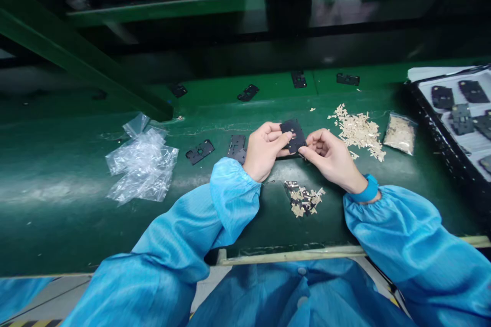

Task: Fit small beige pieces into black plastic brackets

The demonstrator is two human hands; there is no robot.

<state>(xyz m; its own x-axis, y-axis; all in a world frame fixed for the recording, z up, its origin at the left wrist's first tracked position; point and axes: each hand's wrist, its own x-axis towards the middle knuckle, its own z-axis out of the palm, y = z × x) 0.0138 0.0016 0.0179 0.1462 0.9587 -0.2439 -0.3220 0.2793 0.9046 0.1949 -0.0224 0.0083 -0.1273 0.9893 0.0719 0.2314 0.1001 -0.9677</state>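
Observation:
A flat black plastic part (294, 135) is held up above the green table between both hands. My left hand (266, 149) grips its left side, thumb across the face. At its lower right corner, my right hand (329, 156) pinches the edge with thumb and fingers. Just left of my left hand lie black parts (237, 147), partly covered by it. Below the hands is a small pile of beige and dark pieces (304, 198). A larger heap of beige pieces (358, 130) spreads to the right of my right hand.
Clear plastic bags (143, 163) lie at the left. Beyond the heap is a bag of beige pieces (400, 134). A black-rimmed tray (429, 133) with black parts stands at the far right. Single black parts (248, 93) lie along the back, under a green shelf (172, 9).

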